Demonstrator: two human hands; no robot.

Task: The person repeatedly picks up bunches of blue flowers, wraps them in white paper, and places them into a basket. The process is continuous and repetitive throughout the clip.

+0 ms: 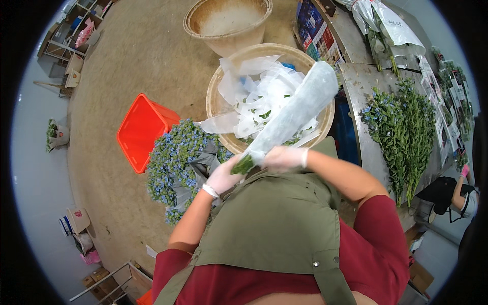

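Note:
A long bundle in translucent white wrapping (301,103) slants across a big round tub (212,95), green leaves showing at its lower end. My gloved left hand (225,176) grips that leafy end. Against the wrap just to the right is my gloved right hand (283,158), blurred; its fingers are partly hidden, so I cannot tell if it grips. Crumpled white wrapping sheets (267,95) and loose leaves lie in the tub. Blue-flowered stems (171,160), partly in grey wrapping, stand to the left of my left hand.
A red bucket (143,133) is on the floor at left, and an empty-looking tub (228,23) stands beyond the full one. Blue-flowered stems (404,141) and wrapped bouquets (396,34) lie on the metal table (352,87) at right. Another person's pink-gloved hand (464,170) shows far right.

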